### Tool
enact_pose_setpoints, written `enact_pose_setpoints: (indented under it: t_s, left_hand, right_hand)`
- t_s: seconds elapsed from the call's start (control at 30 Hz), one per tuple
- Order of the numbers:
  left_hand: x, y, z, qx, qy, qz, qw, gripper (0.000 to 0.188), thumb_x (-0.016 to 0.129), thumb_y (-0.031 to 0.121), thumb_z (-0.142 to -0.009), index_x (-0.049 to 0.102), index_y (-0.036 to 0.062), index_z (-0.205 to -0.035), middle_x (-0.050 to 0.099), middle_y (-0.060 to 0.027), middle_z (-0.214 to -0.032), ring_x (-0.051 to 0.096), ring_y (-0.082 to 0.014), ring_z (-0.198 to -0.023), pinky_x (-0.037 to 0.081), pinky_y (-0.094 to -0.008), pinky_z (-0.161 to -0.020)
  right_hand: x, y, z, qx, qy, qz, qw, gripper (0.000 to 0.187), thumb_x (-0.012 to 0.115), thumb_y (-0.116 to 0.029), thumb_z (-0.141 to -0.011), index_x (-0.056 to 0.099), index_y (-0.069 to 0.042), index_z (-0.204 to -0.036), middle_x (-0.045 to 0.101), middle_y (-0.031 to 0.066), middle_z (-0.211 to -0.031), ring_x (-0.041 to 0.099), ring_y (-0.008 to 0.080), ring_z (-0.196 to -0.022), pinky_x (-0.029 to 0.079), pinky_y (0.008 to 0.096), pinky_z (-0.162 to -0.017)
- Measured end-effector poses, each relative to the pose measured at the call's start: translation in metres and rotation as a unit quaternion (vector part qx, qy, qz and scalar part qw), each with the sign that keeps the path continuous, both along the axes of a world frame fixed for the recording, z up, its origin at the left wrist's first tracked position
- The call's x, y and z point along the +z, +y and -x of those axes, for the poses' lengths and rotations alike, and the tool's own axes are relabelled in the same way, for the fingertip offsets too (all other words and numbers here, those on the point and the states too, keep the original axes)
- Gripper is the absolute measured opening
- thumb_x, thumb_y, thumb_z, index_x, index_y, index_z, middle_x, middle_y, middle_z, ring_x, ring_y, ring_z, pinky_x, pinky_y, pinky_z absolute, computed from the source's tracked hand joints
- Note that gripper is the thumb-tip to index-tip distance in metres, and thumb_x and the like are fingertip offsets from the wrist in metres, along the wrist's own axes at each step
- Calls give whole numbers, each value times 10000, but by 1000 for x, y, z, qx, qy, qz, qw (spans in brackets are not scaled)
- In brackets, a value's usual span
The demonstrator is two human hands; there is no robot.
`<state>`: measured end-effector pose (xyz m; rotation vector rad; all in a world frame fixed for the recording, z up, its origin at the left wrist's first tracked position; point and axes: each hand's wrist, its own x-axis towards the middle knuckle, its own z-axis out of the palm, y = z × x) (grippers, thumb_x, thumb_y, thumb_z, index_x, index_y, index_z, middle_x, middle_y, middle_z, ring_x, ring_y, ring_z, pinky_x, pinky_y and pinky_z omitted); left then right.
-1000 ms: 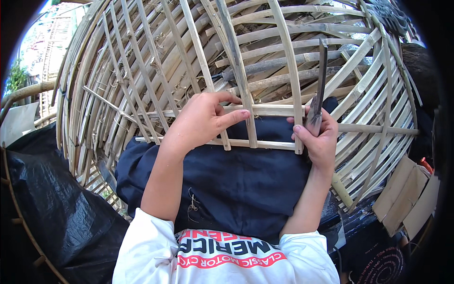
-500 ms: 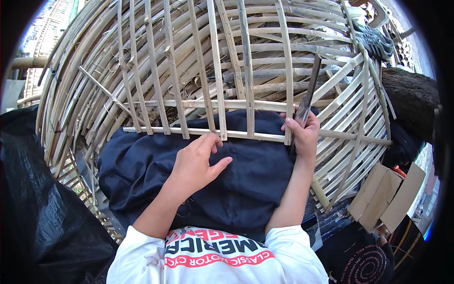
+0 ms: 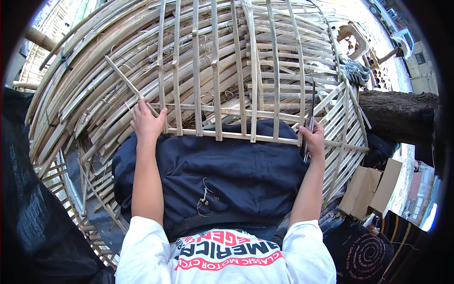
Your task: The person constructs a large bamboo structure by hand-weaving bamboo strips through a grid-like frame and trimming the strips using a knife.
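Note:
A bamboo lattice frame (image 3: 215,135) of upright slats tied to crosspieces rests over my lap, which is covered in dark cloth (image 3: 236,170). At its left end, my left hand (image 3: 147,122) closes round a thin loose bamboo stick (image 3: 124,77) that slants up to the left. My right hand (image 3: 313,141) is at the frame's lower right corner, closed on a knife (image 3: 312,104) whose long dark blade points upward. The right thumb and fingers also touch the end of the last slat (image 3: 299,85).
A large stack of split bamboo strips (image 3: 94,80) lies beyond the frame. Slatted bamboo panels (image 3: 340,123) and a cardboard box (image 3: 362,191) are to the right, near a dark log (image 3: 397,111). Black plastic sheeting (image 3: 42,199) hangs at left. Shoes (image 3: 354,71) sit far right.
My left hand has moved left and up from the middle of the lower crosspiece to the loose stick. My right hand keeps the knife, now seen more edge-on. The view has shifted.

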<state>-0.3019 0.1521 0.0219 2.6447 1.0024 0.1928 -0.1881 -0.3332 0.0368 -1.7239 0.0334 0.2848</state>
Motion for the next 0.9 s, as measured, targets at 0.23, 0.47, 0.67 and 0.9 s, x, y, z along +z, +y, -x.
enact_pose_setpoints:
  t_s: [0.23,0.47,0.67,0.9]
  left_hand:
    - [-21,33,-2,25,15,242,970,888,680,513,-832,279,-10,-1426,530,-321,-1312,514,-452,-1232,417,-478,-1036]
    - [-18,33,0,18,58,185,981,821,655,528,-839,362,-16,-1380,578,-287,-1274,554,-434,-1196,439,-473,-1021]
    - [-30,33,2,-15,134,191,972,692,658,503,-841,498,-13,-1273,599,-238,-1276,580,-353,-1194,454,-456,-1007]
    - [-12,25,1,9,98,140,985,673,664,504,-834,509,30,-1286,574,-206,-1299,545,-373,-1202,436,-477,-1012]
  right_hand:
    - [12,10,7,18,-5,50,999,237,733,-67,-809,657,19,-1017,693,37,-844,635,92,-728,509,233,-690]
    - [6,15,10,8,-7,106,994,212,728,-82,-780,675,-10,-972,635,-22,-769,556,56,-660,458,223,-637]
    - [2,11,8,14,-20,111,993,204,716,-75,-780,670,-9,-968,643,-15,-772,568,61,-657,465,227,-635]
    - [1,7,6,20,-4,94,995,274,687,-40,-778,674,33,-1042,657,11,-798,586,67,-661,485,231,-618]
